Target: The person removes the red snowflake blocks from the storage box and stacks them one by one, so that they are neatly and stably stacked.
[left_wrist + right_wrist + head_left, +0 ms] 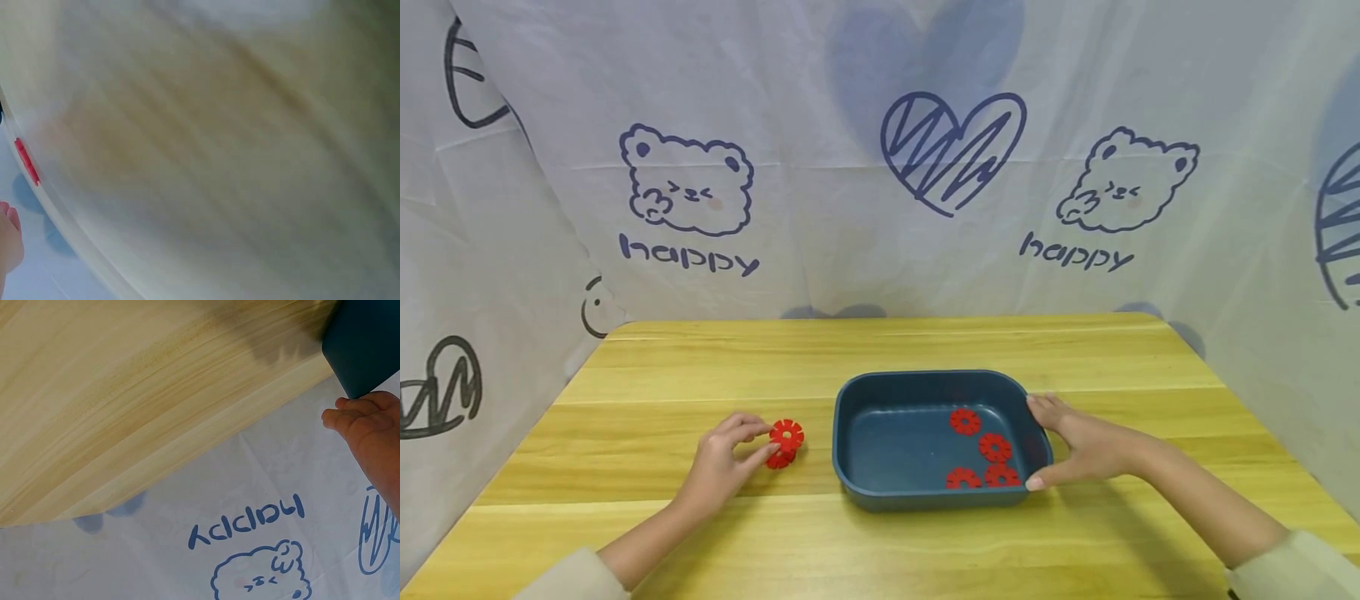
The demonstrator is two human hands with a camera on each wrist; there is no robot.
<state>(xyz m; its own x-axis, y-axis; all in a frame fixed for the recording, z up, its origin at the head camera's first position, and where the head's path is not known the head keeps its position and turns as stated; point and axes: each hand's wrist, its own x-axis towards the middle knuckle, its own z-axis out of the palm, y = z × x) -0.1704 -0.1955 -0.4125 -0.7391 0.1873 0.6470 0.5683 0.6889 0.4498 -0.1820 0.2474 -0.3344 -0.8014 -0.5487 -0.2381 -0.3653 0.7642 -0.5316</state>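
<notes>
Left of the container, my left hand (726, 454) pinches a red snowflake building disc (787, 435) between thumb and fingers. A second red disc (780, 459) shows just below it, partly hidden; whether the two touch I cannot tell. In the left wrist view one red disc (27, 161) appears edge-on beyond the left hand (9, 240). My right hand (1090, 446) rests against the right end of a dark blue plastic container (925, 500), thumb at the front corner and fingers at the back. The right wrist view shows those fingers extended along the container's edge (359, 353).
Several red slotted discs (995, 447) lie in the right part of the container. It stands on a yellow wood-grain table (737, 358). A white cloth with drawn bears and hearts (820, 217) hangs behind the table and along its sides.
</notes>
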